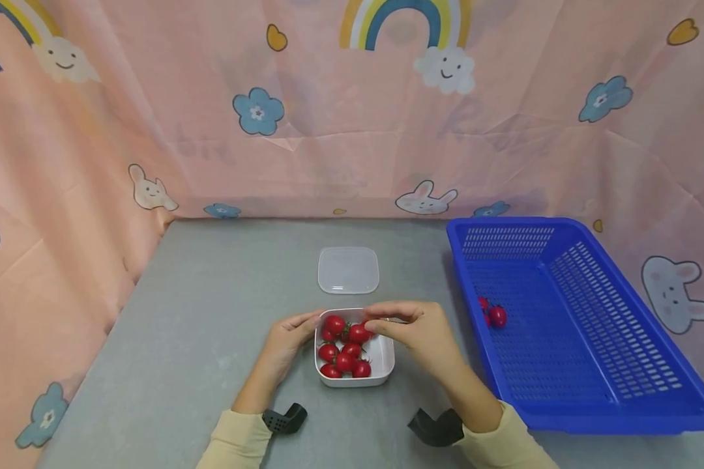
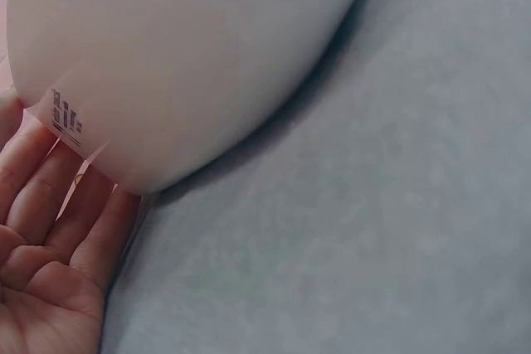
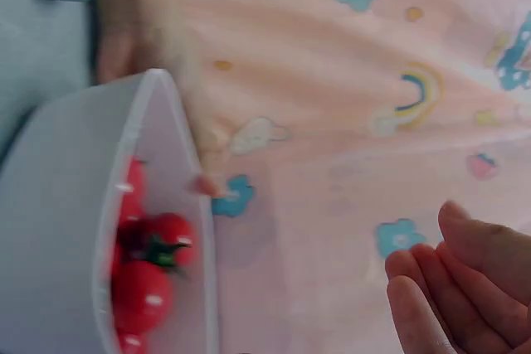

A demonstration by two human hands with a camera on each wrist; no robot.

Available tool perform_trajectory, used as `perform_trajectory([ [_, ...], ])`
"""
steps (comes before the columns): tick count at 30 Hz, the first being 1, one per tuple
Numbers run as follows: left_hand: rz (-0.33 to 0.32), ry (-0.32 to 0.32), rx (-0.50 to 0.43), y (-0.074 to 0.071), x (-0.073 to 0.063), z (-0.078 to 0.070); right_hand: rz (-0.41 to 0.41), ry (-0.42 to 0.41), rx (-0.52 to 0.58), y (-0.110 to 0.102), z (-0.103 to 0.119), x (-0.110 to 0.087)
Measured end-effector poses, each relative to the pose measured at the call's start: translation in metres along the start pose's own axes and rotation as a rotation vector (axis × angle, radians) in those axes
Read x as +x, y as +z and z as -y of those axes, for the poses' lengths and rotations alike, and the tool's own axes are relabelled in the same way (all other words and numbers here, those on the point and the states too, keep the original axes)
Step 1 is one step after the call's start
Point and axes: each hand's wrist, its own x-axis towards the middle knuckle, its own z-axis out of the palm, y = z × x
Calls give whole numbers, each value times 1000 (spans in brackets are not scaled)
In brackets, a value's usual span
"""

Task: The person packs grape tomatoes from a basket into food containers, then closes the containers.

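Note:
Several cherry tomatoes [image 1: 345, 361] with green stems lie in a white square box [image 1: 382, 372] on the table, mostly toward its left side. My left hand [image 1: 283, 344] touches the left side of this box near its far corner, fingers extended against the outer wall in the left wrist view. Over the far right part of the box, my right hand [image 1: 422, 331] has its thumb and forefinger above the tomatoes. In the right wrist view, its fingers [image 3: 456, 288] are loosely bent with a gap from the thumb, and nothing shows between them.
A clear lid [image 1: 349, 270] lies flat behind the box. At the right stands a large blue plastic basket [image 1: 563, 384], with a few tomatoes [image 1: 497, 317] by its left wall. A patterned pink curtain [image 1: 328, 150] hangs behind the grey table [image 1: 211, 293].

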Motion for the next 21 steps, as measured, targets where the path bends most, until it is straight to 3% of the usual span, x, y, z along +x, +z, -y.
perform_trajectory([
  [5, 1, 2, 19, 0, 0, 0, -78, 22, -60, -16, 21, -10],
  [15, 3, 7, 7, 1, 1, -1, -184, -31, -240, -69, 49, -22],
  [21, -6, -10, -25, 0, 1, 0, -241, 66, -275, -106, 47, -10],
])
